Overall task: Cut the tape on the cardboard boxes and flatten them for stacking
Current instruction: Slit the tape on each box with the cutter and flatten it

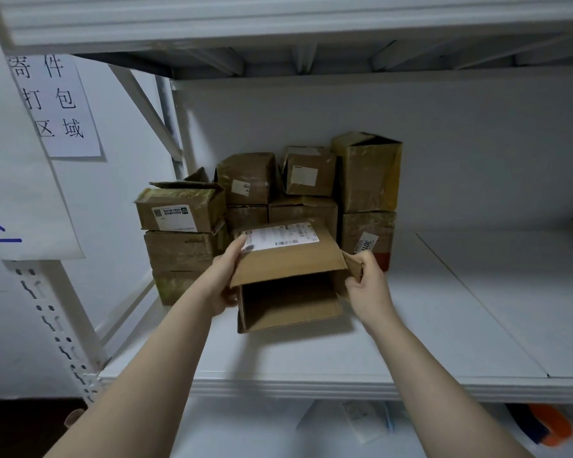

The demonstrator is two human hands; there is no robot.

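Your left hand (224,279) grips the near left corner of the open cardboard box (291,259). The thumb lies stretched along the top panel with its tip on the left end of the white shipping label (282,238), and the other fingers curl round the box's left side, mostly hidden behind it. Your right hand (366,280) pinches the small side flap (353,262) at the right edge of the opening, with the thumb toward you and the fingers folded over the flap from behind. Both forearms reach up and forward from the bottom of the view, bare, wrists nearly straight, and they converge on the box from either side.

The box sits between your hands with its open end facing you, so you look straight into its brown inside. The labelled top panel juts out over the opening. Its lower edge is down at the white shelf board (444,325), though whether it rests there or you carry its weight cannot be told.

Just behind the box, touching or nearly so, stands a stack of cardboard boxes (245,180), piled two and three high against the back wall, several with labels and crumpled flaps. To the left, a paper sign (55,104) with printed characters hangs by the rack's upright. On the level below, at the far right, lies something orange (549,424), too blurred to identify.
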